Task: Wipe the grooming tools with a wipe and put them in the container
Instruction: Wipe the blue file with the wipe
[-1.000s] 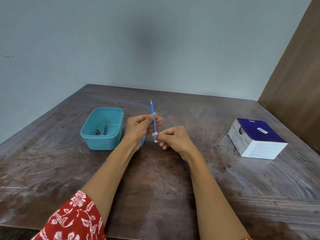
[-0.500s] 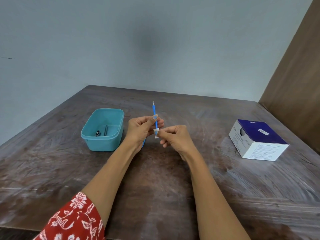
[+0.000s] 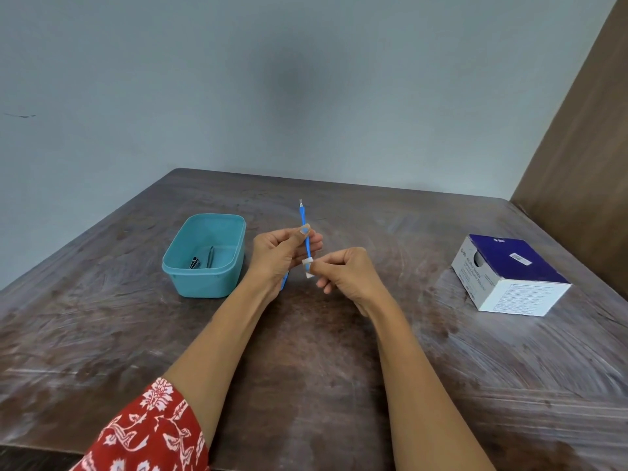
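Sitting left of the hands, the teal container holds two metal tools — left hand grips a blue tool, right hand pinches a white wipe round it.

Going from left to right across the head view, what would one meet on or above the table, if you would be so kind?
Teal container → left hand → blue grooming tool → right hand → blue and white box.

Obstacles: tub, toward the worktop left edge; box, toward the right edge; wall along the far edge; brown panel at the far right corner. Free: bare worktop between tub and box, and along the near edge.
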### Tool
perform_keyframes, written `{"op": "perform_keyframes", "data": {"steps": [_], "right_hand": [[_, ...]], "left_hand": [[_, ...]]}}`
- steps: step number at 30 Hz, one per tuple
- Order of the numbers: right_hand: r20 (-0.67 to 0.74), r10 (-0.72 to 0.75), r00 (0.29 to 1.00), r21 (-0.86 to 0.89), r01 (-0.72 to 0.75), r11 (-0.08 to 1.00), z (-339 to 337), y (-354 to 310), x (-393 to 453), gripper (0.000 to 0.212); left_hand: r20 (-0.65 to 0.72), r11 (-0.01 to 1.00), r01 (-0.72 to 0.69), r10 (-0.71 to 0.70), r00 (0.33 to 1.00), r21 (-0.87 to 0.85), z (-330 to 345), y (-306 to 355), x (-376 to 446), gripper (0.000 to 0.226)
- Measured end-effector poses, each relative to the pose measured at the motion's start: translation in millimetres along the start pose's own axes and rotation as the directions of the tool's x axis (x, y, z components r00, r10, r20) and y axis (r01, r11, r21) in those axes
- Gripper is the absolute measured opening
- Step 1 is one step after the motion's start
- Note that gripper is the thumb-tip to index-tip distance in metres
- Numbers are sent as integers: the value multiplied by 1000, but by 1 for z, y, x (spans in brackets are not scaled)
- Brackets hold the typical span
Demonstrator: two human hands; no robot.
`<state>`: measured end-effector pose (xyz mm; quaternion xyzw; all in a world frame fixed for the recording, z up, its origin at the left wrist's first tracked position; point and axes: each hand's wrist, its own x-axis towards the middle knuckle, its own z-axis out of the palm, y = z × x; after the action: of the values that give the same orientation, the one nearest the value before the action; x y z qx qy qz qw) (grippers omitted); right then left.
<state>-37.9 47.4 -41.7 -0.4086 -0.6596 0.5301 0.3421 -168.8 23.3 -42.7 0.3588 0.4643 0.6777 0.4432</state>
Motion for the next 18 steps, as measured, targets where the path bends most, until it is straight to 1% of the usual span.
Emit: {"op": "perform_keyframes", "data": {"steps": [3,5,8,10,11,12,14,16,18], "right_hand": [[-48,-44,998,60,47,997,0,-2,0,9],[-53,-42,998,67,45,997,0,-2,1,10],[25,40,999,33,-41,999,-2,0,0,11],[100,113,989,38,-117,992,-4,-1,-2,12],[112,139,984,48,-145,988,-6,-2,-2,12],[96,156,983,68,-163,984,-7,-2,-2,12],[-8,162,987,134,-160,978,-10,-2,0,14],[-146,128,981,222,-93,971,-11,1,4,15],[-241,83,967,314,-3,949,-12,1,7,14]], "left_hand": [[18,1000,-4,4,1000,19,2,-2,-2,16],[33,999,-8,6,999,36,2,-2,-2,16],[25,1000,1,-2,1000,19,1,0,-1,16],[2,1000,10,-10,1000,-10,0,2,-1,14],[-9,1000,14,-14,1000,-26,-1,3,0,14],[-18,999,20,-21,1000,-40,-1,4,0,14],[-24,998,43,-44,999,-55,-1,6,0,15],[-18,997,62,-63,998,-52,0,7,-1,18],[-2,997,60,-60,998,-47,2,6,-1,21]]}}
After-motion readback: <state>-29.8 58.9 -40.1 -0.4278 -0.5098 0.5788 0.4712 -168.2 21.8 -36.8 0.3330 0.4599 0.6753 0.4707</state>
